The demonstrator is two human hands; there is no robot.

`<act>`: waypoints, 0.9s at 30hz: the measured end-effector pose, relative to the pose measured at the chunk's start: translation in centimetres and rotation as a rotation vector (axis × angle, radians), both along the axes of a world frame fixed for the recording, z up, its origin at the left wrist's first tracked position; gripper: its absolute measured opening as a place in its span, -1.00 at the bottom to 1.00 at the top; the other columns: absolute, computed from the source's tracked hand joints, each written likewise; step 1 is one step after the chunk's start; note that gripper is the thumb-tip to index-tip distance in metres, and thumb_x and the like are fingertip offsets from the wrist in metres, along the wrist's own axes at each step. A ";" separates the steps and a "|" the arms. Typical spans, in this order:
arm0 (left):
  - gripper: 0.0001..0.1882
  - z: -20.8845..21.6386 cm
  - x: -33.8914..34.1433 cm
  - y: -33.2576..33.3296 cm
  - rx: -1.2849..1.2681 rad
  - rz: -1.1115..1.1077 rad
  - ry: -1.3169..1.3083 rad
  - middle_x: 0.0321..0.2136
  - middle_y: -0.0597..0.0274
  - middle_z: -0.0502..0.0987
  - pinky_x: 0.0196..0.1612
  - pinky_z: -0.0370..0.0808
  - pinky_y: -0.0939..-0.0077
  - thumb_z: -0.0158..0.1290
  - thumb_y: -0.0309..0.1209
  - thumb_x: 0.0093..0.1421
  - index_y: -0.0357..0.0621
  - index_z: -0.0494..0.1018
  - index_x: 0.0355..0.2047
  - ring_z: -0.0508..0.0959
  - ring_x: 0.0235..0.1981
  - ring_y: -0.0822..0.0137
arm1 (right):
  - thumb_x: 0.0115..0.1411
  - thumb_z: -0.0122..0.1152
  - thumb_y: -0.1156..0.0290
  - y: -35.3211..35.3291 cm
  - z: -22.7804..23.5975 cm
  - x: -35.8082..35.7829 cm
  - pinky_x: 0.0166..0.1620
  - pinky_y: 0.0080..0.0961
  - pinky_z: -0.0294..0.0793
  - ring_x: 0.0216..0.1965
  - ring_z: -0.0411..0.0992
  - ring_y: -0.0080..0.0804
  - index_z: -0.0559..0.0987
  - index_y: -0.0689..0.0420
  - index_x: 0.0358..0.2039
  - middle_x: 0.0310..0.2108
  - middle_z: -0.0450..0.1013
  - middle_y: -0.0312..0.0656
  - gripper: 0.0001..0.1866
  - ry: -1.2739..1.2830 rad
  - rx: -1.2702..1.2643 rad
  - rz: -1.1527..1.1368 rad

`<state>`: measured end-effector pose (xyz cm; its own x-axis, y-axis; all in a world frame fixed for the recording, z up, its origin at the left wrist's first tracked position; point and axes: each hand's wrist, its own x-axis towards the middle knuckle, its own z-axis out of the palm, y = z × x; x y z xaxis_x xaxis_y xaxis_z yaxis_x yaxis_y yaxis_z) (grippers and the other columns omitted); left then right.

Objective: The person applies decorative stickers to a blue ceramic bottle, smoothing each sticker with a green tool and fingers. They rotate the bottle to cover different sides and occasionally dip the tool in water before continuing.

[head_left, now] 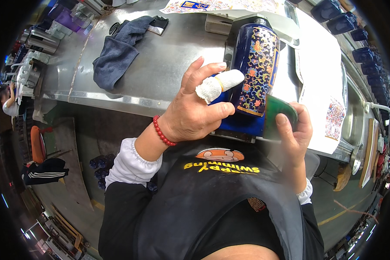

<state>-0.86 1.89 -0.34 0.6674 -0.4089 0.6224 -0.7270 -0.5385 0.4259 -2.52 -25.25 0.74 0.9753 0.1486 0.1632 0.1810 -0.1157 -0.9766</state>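
Blue flower bottle [256, 69] between two hands

I see a crumpled dark gray cloth [119, 56] on the left, back from the worktop's [167, 60] near edge. The left hand [199, 104] is loose, its thumb and white-wrapped finger against the bottle. The bottle lies with its bottom by the near edge, neck toward the far edge. A flat green piece [277, 115] is pinched in the right hand [300, 130]. White paper [320, 78] covers the worktop's right side.

The left grip [190, 110] wears a ribbed white finger sleeve [210, 90] with a thin yellow band [220, 82], and a red bead bracelet [160, 131] circles its wrist. White elastic cuffs [132, 167] end black sleeves [123, 210]. The dark grey apron [173, 197] bears an orange cartoon print [221, 154] and yellow lettering [223, 167]; a patch of coppery dots [256, 204] marks the black top [234, 229].
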 end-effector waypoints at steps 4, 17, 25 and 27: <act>-0.70 -0.3 -0.3 -1.3 -0.294 0.073 0.195 0.00 -0.08 0.54 0.38 0.08 -0.04 0.24 -0.20 0.16 -0.12 0.54 -0.22 0.31 0.24 -0.14 | 0.34 0.27 0.46 0.1 0.1 -0.1 -0.08 -0.73 0.34 -0.19 0.37 -0.69 0.47 0.22 -0.07 -0.19 0.46 -0.34 -0.77 0.031 0.004 0.022; -0.24 -3.6 -0.2 -3.6 -0.555 0.026 0.562 0.12 -0.10 0.28 0.30 0.19 0.18 0.29 -0.05 0.22 -0.25 0.19 0.19 0.29 0.18 0.02 | 0.03 0.40 0.63 0.1 0.4 1.5 -0.27 -0.48 0.41 -0.35 0.42 -0.33 0.61 0.20 -0.14 -0.31 0.47 -0.19 -0.66 -0.592 -0.410 -0.005; -0.26 -3.2 -0.4 -3.3 -0.684 -0.093 0.704 0.16 -0.02 0.23 0.34 0.13 0.25 0.25 -0.20 0.28 -0.25 0.08 0.25 0.21 0.25 0.17 | -0.26 0.44 0.55 0.4 0.2 0.8 -0.25 -0.32 0.28 -0.39 0.33 -0.33 0.68 0.08 -0.28 -0.34 0.41 -0.27 -0.60 -0.860 -0.594 0.181; -0.26 -3.0 -0.4 -3.4 -0.742 -0.125 0.762 0.17 -0.01 0.24 0.34 0.13 0.26 0.23 -0.18 0.30 -0.25 0.07 0.26 0.21 0.24 0.20 | -0.23 0.45 0.54 -0.2 0.4 0.7 -0.24 -0.32 0.30 -0.40 0.35 -0.33 0.68 0.09 -0.27 -0.34 0.42 -0.26 -0.61 -0.765 -0.531 0.213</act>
<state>-1.28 -1.55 -3.34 0.9647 -0.1918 0.1804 -0.1633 0.1013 0.9814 -1.81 -25.42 1.18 0.5759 0.5488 0.6060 0.8174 -0.4007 -0.4139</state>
